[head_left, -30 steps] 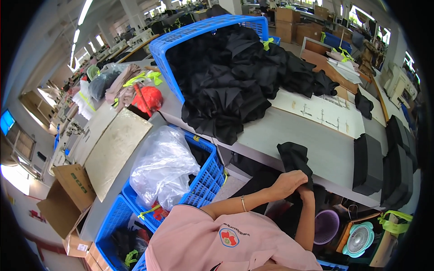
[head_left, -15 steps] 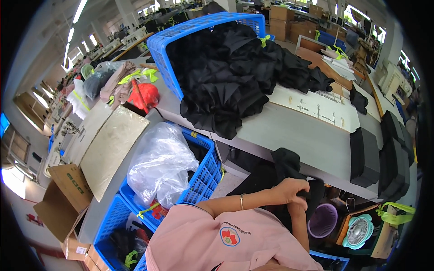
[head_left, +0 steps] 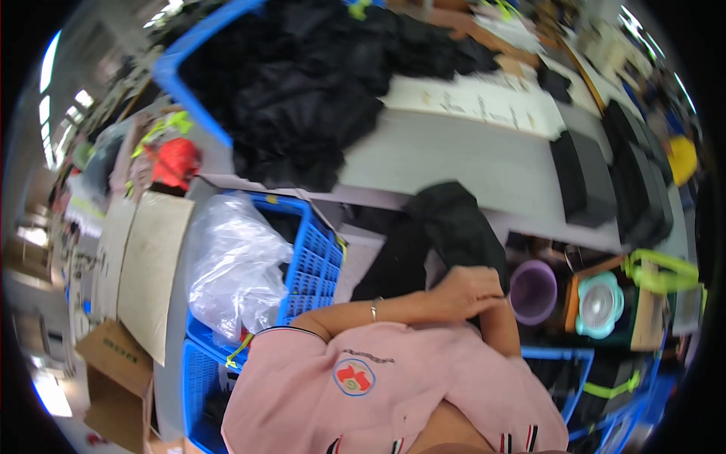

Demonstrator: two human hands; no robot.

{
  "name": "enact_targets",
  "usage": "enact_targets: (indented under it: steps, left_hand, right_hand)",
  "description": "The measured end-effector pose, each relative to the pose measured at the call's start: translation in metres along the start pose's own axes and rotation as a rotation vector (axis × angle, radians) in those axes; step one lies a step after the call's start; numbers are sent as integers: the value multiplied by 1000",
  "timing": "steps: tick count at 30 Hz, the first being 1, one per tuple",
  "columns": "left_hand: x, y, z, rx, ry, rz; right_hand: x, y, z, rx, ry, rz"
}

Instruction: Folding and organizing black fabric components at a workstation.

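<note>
Both hands, left atop the hidden right, closed on black cloth, now lifted nearer the bench edge than a second ago.

Premises: a garment workshop or factory floor. A long grey tabletop carries a heap of black garments spilling from a large blue plastic crate, with flat stacks of folded black pieces at its far end. Further blue crates stand on the floor beside cardboard boxes (one crate holds clear plastic bagging). More worktables run into the background under strip lighting.
</note>
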State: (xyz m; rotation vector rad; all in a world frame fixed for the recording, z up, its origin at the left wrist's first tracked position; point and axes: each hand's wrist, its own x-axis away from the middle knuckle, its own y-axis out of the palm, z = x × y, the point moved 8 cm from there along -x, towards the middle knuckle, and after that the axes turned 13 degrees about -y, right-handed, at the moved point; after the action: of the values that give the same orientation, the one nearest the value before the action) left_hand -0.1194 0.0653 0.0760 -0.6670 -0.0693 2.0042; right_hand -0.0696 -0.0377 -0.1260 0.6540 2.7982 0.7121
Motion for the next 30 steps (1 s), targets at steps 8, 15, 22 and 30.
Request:
enact_targets:
  steps: [8, 15, 22, 30]
  left_hand:
    - [-6, 8, -3, 125, -78, -55]
    - [2, 8, -25, 344, -283, -92]
    - [-5, -24, -39, 257, -304, 96]
    - [-35, -26, -46, 294, -361, 76]
  right_hand:
    - [-86, 45, -53, -196, -42, 25]
    - [-40, 28, -52, -20, -484, -274]
    - [-21, 64, -86, -238, -335, 361]
    - [-64, 18, -27, -623, -351, -47]
